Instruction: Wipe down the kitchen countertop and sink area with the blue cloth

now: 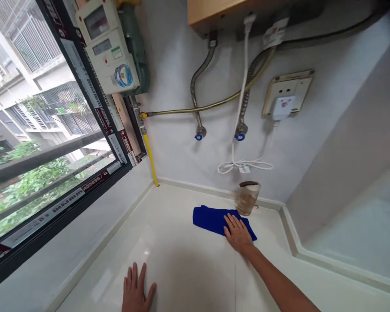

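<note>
A folded dark blue cloth lies on the glossy white countertop near the back wall. My right hand rests flat on the cloth's right part, fingers stretched out over it. Just behind that hand, a see-through brownish cup stands against the back ledge, with a dark curved piece at its rim; what it holds is hard to make out. At the lower left, my left hand is spread on or just over the bare counter, with nothing in it.
A window with a dark frame runs along the left. Above its corner hangs a gas meter, with a yellow pipe below. Hoses, blue-capped valves, a socket and a coiled white cord line the back wall.
</note>
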`<state>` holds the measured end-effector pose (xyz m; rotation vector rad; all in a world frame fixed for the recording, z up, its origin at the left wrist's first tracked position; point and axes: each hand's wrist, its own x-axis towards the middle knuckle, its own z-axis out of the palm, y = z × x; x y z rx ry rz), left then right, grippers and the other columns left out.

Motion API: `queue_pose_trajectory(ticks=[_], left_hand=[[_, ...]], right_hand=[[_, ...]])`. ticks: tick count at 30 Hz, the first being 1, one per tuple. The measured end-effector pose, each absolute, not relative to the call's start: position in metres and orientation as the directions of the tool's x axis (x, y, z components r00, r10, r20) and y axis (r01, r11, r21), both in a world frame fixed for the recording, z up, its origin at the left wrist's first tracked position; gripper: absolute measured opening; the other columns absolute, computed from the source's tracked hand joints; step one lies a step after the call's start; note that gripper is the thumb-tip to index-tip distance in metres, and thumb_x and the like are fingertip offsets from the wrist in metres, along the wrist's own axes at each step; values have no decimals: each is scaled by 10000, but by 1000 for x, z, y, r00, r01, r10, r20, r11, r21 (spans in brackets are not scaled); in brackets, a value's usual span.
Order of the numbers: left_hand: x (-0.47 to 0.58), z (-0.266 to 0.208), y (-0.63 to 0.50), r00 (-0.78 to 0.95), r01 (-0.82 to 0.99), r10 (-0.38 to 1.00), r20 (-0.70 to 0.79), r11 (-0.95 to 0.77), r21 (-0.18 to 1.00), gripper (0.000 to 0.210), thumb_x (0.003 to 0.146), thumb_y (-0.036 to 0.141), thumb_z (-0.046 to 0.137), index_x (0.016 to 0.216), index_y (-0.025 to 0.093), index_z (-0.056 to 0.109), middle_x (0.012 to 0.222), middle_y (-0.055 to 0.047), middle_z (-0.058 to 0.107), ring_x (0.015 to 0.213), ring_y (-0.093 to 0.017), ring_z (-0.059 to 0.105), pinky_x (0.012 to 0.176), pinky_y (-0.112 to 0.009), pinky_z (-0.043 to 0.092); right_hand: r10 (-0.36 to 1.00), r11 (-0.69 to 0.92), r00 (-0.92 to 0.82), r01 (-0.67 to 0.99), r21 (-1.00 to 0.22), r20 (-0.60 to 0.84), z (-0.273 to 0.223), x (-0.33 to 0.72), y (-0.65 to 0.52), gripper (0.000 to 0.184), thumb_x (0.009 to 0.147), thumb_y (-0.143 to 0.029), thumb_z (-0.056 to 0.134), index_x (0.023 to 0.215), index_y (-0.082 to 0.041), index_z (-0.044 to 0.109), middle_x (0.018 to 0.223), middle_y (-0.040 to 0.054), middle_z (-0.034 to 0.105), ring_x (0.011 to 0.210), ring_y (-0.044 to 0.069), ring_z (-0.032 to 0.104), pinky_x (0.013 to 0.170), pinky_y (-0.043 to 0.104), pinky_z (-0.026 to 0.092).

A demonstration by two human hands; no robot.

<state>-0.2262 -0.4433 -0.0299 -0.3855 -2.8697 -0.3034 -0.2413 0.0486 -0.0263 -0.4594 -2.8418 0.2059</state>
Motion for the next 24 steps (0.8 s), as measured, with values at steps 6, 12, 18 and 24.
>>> queue_pose_trajectory(ticks=[6, 12, 18, 24], left_hand=[[-156, -29, -444, -928, 313, 254, 272, 928, 203, 622, 931, 497, 422, 1494, 232, 413, 1660, -130, 195, 1537, -336, 76, 1200, -620, 259], [-118, -28, -440, -930, 302, 232, 286, 924, 234, 654, 918, 533, 415, 1480, 198, 438, 1640, -156, 256, 1532, -345, 132, 1196, -617, 269], [-110, -19, -432, -932, 291, 225, 284, 932, 216, 720, 899, 583, 392, 1468, 147, 451, 1604, -199, 322, 1515, -383, 194, 1183, -617, 277], [-112, -11, -427, -920, 318, 254, 299, 930, 187, 739, 910, 570, 330, 1472, 101, 433, 1587, -254, 311, 1492, -426, 232, 1167, -622, 275]], right_hand=[[430, 900, -876, 396, -183, 217, -32, -155, 77, 650, 953, -446, 193, 1521, -178, 364, 1600, 61, 342, 1485, 236, 271, 1221, 478, 209], [498, 867, -830, 468, -173, 249, -32, -68, 69, 665, 953, -445, 172, 1515, -153, 373, 1587, 84, 363, 1481, 255, 282, 1213, 491, 228], [483, 875, -835, 448, -184, 265, -35, 22, 48, 647, 967, -453, 208, 1514, -151, 376, 1597, 75, 342, 1492, 253, 262, 1227, 487, 219], [488, 873, -831, 457, -170, 268, -34, 118, 32, 618, 987, -458, 238, 1536, -192, 334, 1601, 48, 330, 1490, 247, 273, 1230, 489, 227]])
